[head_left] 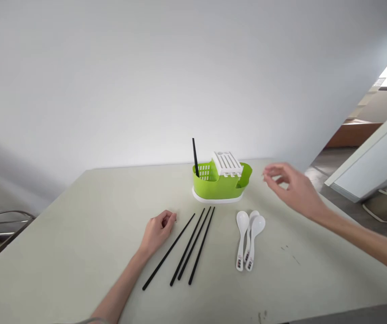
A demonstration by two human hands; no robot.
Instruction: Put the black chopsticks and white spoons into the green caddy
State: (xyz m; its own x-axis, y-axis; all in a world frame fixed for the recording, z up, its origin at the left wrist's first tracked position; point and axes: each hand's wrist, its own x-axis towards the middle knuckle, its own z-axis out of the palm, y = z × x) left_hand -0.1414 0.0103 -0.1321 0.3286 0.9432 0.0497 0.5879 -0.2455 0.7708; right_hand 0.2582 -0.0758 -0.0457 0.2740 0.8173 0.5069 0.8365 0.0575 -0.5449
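My left hand (159, 230) rests on the table in a loose fist, just left of several black chopsticks (196, 245) that lie side by side. Nothing shows in it. Raised above the table at the right is my right hand (289, 186), its fingers curved and the thumb slightly apart from them, with nothing visible between. It is beside a green cutlery holder (213, 190) with a white slotted top (227, 163) and white base. One black chopstick (195, 157) stands tilted in the holder's left compartment. Three white spoons (242, 238) lie close together in front of the holder.
The pale table (88, 216) meets a white wall (146, 90) behind the holder. At the far left is a metal rack (2, 238). Beyond the table's right edge lie a floor and a white panel (372, 157).
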